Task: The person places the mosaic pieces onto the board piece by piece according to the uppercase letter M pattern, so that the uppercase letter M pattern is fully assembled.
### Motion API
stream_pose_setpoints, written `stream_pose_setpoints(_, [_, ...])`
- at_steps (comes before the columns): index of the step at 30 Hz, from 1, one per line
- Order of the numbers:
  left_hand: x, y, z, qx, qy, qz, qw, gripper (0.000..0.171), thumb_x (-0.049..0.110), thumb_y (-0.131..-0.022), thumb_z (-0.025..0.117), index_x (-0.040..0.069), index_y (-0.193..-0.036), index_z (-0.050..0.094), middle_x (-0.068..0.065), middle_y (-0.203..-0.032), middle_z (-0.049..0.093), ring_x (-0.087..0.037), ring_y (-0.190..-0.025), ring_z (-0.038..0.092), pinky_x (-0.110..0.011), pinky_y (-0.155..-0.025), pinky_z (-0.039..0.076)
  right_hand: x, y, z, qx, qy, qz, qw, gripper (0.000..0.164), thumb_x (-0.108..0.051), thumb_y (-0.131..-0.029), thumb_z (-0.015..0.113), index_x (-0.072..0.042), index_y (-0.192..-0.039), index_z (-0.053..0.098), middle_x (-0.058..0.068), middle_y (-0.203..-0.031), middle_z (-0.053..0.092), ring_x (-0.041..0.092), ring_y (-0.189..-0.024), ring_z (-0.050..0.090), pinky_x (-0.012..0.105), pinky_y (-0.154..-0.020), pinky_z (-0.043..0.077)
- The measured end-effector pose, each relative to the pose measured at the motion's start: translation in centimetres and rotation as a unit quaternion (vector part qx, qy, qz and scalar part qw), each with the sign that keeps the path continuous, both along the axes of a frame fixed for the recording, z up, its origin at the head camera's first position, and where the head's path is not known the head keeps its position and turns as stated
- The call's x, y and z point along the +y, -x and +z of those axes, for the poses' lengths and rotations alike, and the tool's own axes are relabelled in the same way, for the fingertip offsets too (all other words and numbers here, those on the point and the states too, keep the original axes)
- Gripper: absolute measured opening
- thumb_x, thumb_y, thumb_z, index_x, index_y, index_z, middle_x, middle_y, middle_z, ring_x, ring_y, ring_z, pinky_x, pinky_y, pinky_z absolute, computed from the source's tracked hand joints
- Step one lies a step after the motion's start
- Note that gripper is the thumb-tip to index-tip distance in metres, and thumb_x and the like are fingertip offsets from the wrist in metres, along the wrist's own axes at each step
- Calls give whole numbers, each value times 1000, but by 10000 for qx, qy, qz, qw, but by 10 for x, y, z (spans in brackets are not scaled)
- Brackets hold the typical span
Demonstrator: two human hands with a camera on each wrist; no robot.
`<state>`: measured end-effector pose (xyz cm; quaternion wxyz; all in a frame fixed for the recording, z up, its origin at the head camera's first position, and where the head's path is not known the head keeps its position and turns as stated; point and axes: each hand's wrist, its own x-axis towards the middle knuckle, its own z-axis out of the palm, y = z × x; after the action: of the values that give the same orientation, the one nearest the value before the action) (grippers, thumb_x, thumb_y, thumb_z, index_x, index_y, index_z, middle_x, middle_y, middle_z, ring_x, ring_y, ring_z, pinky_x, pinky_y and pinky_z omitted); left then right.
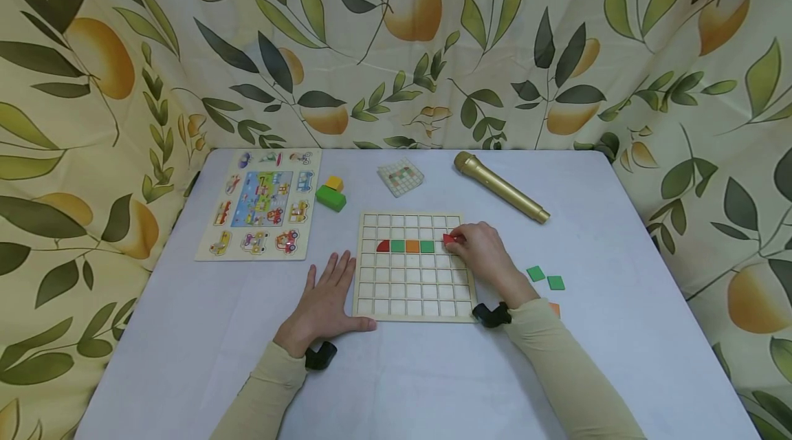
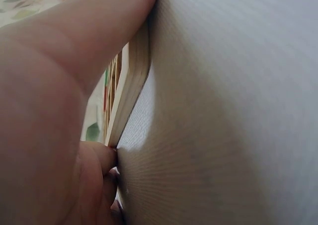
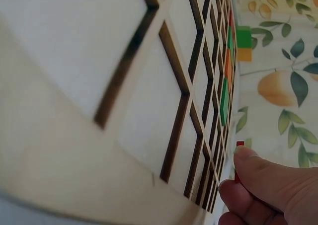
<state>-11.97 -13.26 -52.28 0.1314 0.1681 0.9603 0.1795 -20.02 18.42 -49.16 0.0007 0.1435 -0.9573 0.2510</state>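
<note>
A wooden grid board (image 1: 379,294) lies flat on the table. One row of it holds a red piece with a rounded corner (image 1: 384,246), a green tile (image 1: 398,246), an orange tile (image 1: 412,246) and another green tile (image 1: 427,247). My right hand (image 1: 489,256) pinches a red tile (image 1: 448,238) between thumb and fingers, over the right side of that row; the right wrist view shows this red tile (image 3: 240,143) above the grid. My left hand (image 1: 328,301) rests on the table with fingers spread, thumb and fingers at the board's lower left corner.
Loose green tiles (image 1: 535,273) and a partly hidden orange tile (image 1: 555,309) lie by the right forearm. Behind the board are a patterned card (image 1: 401,177) and a gold microphone (image 1: 501,187). To the left are a green block (image 1: 331,198), a yellow block (image 1: 335,183) and a picture puzzle board (image 1: 210,247).
</note>
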Motion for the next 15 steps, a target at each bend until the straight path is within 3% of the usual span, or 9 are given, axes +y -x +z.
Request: stream_pose_setpoints(15, [0, 0, 0, -11, 51, -3, 10000, 126, 77, -67, 69, 4, -156, 16, -9, -162, 5, -27, -147, -5, -57, -112, -6, -11, 0, 0, 61, -224, 334, 9992, 20, -18, -86, 77, -1, -96, 74, 6, -87, 69, 22, -81, 54, 37, -73, 45])
